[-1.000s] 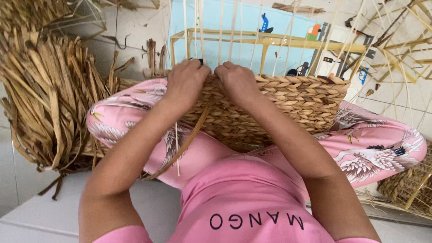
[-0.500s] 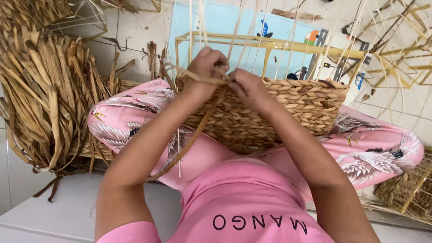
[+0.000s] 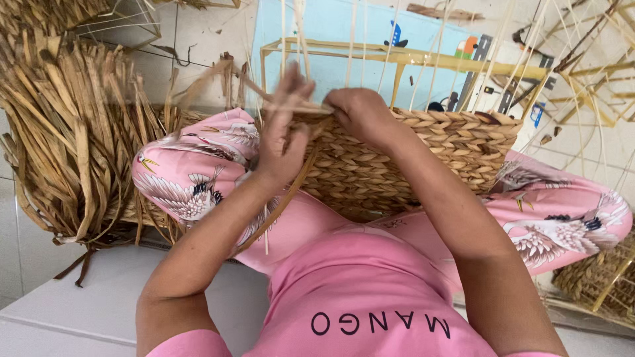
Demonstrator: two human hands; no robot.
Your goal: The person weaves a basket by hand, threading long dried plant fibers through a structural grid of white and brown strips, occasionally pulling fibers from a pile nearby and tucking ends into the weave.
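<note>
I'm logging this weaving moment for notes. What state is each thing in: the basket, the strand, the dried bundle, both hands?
Woven straw basket: unfinished, resting on the lap, thin upright stakes standing above its rim.
Flat dried straw strand: pulled across the rim between both hands.
Bundle of loose dried leaves: piled at the side, untouched.
Left hand: closed on the strand.
Right hand: pressed on the rim, pinching the strand.

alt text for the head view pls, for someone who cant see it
Seen from above, a seated person weaves a straw basket on their lap: the left hand pulls a strand at the rim while the right hand presses on the rim. A pile of dried straw lies to the left.
</note>
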